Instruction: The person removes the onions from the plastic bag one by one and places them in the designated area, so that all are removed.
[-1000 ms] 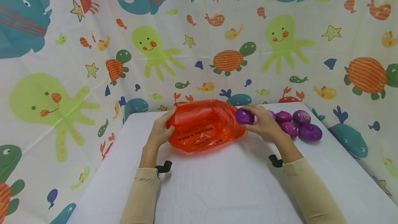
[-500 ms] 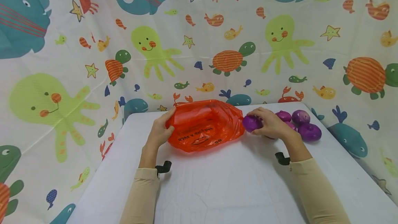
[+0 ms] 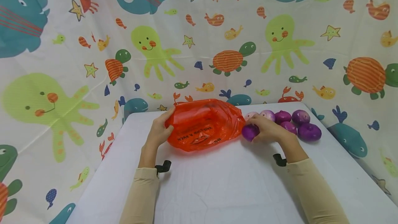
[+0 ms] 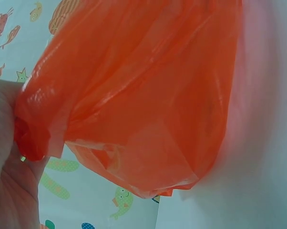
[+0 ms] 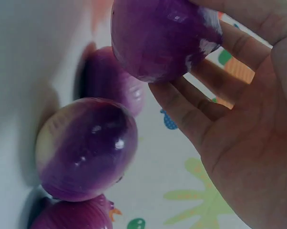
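My left hand (image 3: 158, 131) pinches the left edge of a red plastic bag (image 3: 202, 127) with dark print. In the left wrist view, bunched plastic of the bag (image 4: 153, 105) sits between thumb and fingers. My right hand (image 3: 268, 129) holds a purple onion (image 3: 250, 132) by its fingertips, close to the bag's right side. Whether that onion touches the bag or the table, I cannot tell. The right wrist view shows thumb and fingers around the held onion (image 5: 162, 38), and a purple-and-white onion (image 5: 88, 148) beside it.
Several more onions lie at the back right of the white table (image 3: 211, 189), among them a dark purple one (image 3: 309, 132) and a pale one (image 3: 268, 115). A curtain (image 3: 199, 27) printed with sea animals hangs behind the table and at its sides.
My right hand has brought the onion down toward me, first moving right, then slightly back left. Pale onions behind it show more fully. My left hand stays on the bag.
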The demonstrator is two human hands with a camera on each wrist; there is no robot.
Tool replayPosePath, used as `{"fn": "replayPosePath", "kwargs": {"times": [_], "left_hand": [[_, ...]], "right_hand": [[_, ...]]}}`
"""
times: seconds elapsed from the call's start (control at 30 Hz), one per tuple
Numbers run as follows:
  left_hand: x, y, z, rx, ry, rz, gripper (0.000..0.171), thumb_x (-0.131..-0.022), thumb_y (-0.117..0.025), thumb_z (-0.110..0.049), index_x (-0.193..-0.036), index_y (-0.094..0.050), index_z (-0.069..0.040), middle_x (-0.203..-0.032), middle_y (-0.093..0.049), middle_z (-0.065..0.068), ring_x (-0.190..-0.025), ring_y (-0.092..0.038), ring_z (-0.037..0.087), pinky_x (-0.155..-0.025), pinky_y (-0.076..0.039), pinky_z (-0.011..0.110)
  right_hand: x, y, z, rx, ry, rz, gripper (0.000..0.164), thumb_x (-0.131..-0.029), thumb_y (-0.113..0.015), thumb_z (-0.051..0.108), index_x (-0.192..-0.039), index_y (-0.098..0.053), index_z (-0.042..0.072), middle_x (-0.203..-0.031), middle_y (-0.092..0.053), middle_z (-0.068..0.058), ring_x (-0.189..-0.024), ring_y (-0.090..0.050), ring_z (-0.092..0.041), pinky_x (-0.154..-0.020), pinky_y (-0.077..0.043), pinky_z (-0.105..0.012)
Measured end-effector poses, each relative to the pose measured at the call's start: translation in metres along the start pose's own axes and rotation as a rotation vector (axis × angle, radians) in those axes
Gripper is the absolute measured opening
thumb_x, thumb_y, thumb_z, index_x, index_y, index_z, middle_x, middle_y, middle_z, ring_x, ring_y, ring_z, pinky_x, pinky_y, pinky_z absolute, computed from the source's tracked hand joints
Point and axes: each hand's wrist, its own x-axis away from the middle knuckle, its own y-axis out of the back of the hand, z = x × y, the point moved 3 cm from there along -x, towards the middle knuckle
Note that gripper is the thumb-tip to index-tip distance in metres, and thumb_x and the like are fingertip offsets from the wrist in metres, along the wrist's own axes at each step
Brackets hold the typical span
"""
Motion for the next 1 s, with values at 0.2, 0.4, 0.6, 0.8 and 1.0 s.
{"fn": "replayPosePath", "kwargs": {"times": [0.2, 0.4, 0.6, 0.8, 1.0], "left_hand": [[0.000, 0.001, 0.001, -0.002, 0.001, -0.009, 0.079, -0.089, -0.063, 0.016, -0.158, -0.045, -0.018, -0.161, -0.049, 0.007, -0.148, -0.047, 0.035, -0.110, -0.050, 0.055], [0.000, 0.000, 0.002, -0.002, 0.001, -0.011, 0.077, -0.089, -0.063, 0.017, -0.158, -0.046, -0.014, -0.161, -0.049, 0.007, -0.148, -0.047, 0.035, -0.111, -0.049, 0.055], [0.000, 0.000, 0.002, 0.005, 0.005, -0.002, 0.076, -0.090, -0.062, 0.015, -0.158, -0.046, -0.014, -0.162, -0.048, 0.006, -0.149, -0.046, 0.034, -0.111, -0.049, 0.054], [-0.003, -0.003, 0.001, 0.002, -0.008, 0.012, 0.078, -0.090, -0.062, 0.015, -0.158, -0.046, -0.019, -0.163, -0.046, 0.001, -0.151, -0.043, 0.031, -0.112, -0.049, 0.053], [-0.004, -0.006, 0.001, -0.015, -0.037, 0.026, 0.071, -0.092, -0.065, 0.010, -0.154, -0.053, -0.023, -0.165, -0.044, 0.002, -0.153, -0.041, 0.032, -0.115, -0.046, 0.054]], "right_hand": [[-0.002, -0.007, 0.001, 0.059, -0.028, 0.021, 0.074, -0.072, -0.095, 0.015, -0.140, -0.066, 0.025, -0.137, -0.057, -0.011, -0.130, -0.053, -0.037, -0.102, -0.055, -0.063], [-0.003, -0.013, 0.001, 0.117, -0.055, 0.034, 0.073, -0.071, -0.095, 0.015, -0.139, -0.067, 0.022, -0.129, -0.060, -0.009, -0.124, -0.059, -0.034, -0.102, -0.056, -0.061], [-0.004, -0.016, 0.001, 0.157, -0.056, 0.026, 0.073, -0.071, -0.095, 0.012, -0.138, -0.068, 0.021, -0.126, -0.061, -0.009, -0.120, -0.061, -0.033, -0.100, -0.057, -0.060], [-0.004, -0.016, -0.002, 0.170, -0.066, 0.029, 0.073, -0.071, -0.095, 0.012, -0.138, -0.067, 0.020, -0.126, -0.062, -0.009, -0.120, -0.060, -0.033, -0.099, -0.057, -0.060], [-0.001, -0.015, -0.003, 0.189, -0.072, 0.023, 0.076, -0.071, -0.094, 0.010, -0.141, -0.065, 0.019, -0.132, -0.061, -0.011, -0.125, -0.058, -0.034, -0.102, -0.055, -0.062]]}}
